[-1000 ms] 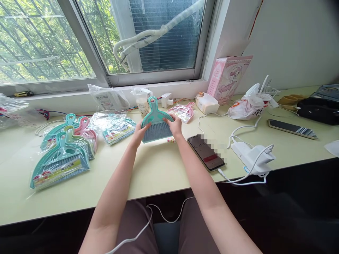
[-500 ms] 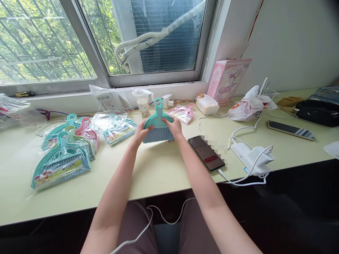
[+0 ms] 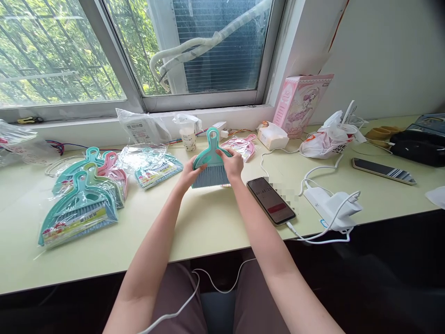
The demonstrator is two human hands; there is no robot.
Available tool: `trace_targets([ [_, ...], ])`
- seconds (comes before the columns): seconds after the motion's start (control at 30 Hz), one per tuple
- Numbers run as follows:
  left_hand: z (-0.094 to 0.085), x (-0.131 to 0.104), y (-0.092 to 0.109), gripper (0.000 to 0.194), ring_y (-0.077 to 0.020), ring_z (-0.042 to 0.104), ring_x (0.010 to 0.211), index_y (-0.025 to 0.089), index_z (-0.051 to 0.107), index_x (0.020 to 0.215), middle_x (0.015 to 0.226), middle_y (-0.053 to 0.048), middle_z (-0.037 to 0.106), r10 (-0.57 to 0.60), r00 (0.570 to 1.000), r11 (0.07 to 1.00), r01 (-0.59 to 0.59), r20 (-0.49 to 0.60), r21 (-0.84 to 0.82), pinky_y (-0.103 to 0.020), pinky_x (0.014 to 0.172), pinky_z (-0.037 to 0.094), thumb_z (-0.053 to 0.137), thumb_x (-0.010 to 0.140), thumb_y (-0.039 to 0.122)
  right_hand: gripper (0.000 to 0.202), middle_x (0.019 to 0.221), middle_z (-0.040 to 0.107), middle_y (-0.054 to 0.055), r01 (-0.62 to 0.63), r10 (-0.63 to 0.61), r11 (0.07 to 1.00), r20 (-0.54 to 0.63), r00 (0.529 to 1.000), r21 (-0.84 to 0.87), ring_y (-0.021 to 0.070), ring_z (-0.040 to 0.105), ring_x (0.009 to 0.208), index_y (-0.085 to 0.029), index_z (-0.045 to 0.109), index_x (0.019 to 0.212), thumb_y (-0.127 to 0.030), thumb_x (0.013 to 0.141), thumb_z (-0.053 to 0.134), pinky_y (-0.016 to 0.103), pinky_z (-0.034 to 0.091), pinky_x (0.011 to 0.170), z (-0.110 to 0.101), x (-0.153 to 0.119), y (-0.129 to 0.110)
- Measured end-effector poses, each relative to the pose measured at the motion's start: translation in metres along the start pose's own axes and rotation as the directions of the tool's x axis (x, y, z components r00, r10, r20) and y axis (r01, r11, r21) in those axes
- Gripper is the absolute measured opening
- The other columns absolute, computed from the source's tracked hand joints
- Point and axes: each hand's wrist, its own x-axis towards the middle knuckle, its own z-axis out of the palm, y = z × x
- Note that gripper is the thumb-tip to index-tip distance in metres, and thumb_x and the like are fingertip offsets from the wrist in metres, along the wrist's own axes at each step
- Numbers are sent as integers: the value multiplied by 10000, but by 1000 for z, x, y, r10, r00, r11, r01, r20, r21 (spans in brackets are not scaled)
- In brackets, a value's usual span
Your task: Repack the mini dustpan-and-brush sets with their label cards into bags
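Observation:
A teal hand brush with grey-blue bristles [image 3: 210,175] is held upright above the table between my two hands, bristles downward. It seems nested with a matching teal dustpan, though the overlap is hard to make out. My left hand [image 3: 192,172] grips its left edge, thumb on the front. On the other side my right hand [image 3: 232,163] is closed around the right edge, thumb near the handle base. To the left lie wrapped brush-and-dustpan sets [image 3: 81,211] in teal, green and pink. Another teal packaged set [image 3: 158,170] is closer, and a pink one [image 3: 243,147] lies behind my right hand.
A phone [image 3: 271,200] with a cable lies right of my forearm, beside a white power strip [image 3: 332,208]. Farther back stand a cup [image 3: 188,138], a tissue pack [image 3: 273,137], a pink box [image 3: 302,104] and a plastic bag [image 3: 325,139]. A second phone [image 3: 382,170] lies right.
The brush has shifted slightly right and tilted a little. My right hand has moved inward, its thumb nearer the handle; the left hand still holds its side.

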Motion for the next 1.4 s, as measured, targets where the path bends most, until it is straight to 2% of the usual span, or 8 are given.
trace_targets([
  [0.2, 2, -1, 4, 401, -202, 556, 739, 166, 650, 922, 796, -30, 613, -21, 1000, 1000, 21, 21, 1, -300, 653, 419, 696, 768, 533, 310, 895, 753, 33, -50, 48, 995, -28, 998, -87, 213, 646, 838, -251, 755, 956, -510, 879, 603, 292, 429, 745, -1, -1, -4],
  [0.4, 0, 0, 8, 391, -207, 556, 748, 159, 655, 918, 799, -31, 621, -20, 1000, 999, 20, 15, 39, -314, 680, 427, 699, 748, 508, 254, 941, 754, 42, -1, -7, 990, -61, 998, -140, 236, 608, 1029, -239, 734, 877, -443, 904, 584, 357, 369, 942, 3, -1, -5],
  [0.57, -1, 0, 7, 315, -206, 540, 719, 173, 659, 868, 744, -20, 584, -21, 1000, 999, 21, -14, 31, -326, 661, 425, 724, 719, 442, 249, 930, 745, 56, 45, -62, 985, -94, 994, -167, 250, 599, 1049, -227, 720, 851, -437, 909, 599, 374, 352, 949, 4, -3, -6],
  [0.77, -5, 2, 0, 329, -245, 605, 760, 184, 669, 837, 731, -22, 604, -135, 990, 980, 127, -40, -152, -375, 721, 497, 776, 678, 453, 324, 973, 748, 23, 109, -113, 988, -35, 993, -112, 217, 613, 1030, -249, 705, 951, -467, 982, 468, 349, 359, 959, 7, -3, -3],
  [0.87, -20, 3, -14, 411, -273, 656, 852, 196, 670, 878, 813, -46, 669, -239, 953, 936, 175, -184, -306, -398, 785, 543, 821, 634, 491, 377, 1116, 731, 30, 71, -75, 990, -27, 997, -120, 209, 602, 1090, -260, 670, 1121, -396, 1036, 329, 351, 376, 972, 9, 0, 4],
  [1.07, -59, 2, -37, 591, -277, 650, 1099, 243, 620, 1156, 1080, -90, 705, -286, 869, 907, 110, -404, -406, -410, 946, 550, 803, 672, 530, 398, 1403, 573, 104, 20, 150, 849, 277, 949, -528, 308, 440, 1330, -238, 639, 1237, -99, 887, 512, 512, 326, 1074, 7, 7, 28],
  [1.17, -64, 1, -41, 565, -275, 648, 1119, 248, 619, 1154, 1109, -95, 696, -301, 871, 905, 132, -387, -405, -414, 964, 548, 807, 684, 498, 365, 1377, 560, 156, 87, 191, 790, 379, 906, -607, 346, 418, 1330, -224, 653, 1202, -134, 850, 612, 571, 347, 1056, 10, 7, 34],
  [1.4, -50, 0, -40, 517, -317, 653, 1100, 201, 633, 1058, 1084, -115, 697, -322, 904, 903, 203, -283, -379, -446, 940, 545, 828, 662, 470, 380, 1297, 595, 153, 136, 179, 796, 444, 878, -590, 306, 552, 1222, -210, 677, 1102, -168, 738, 778, 430, 464, 968, 5, 10, 35],
])
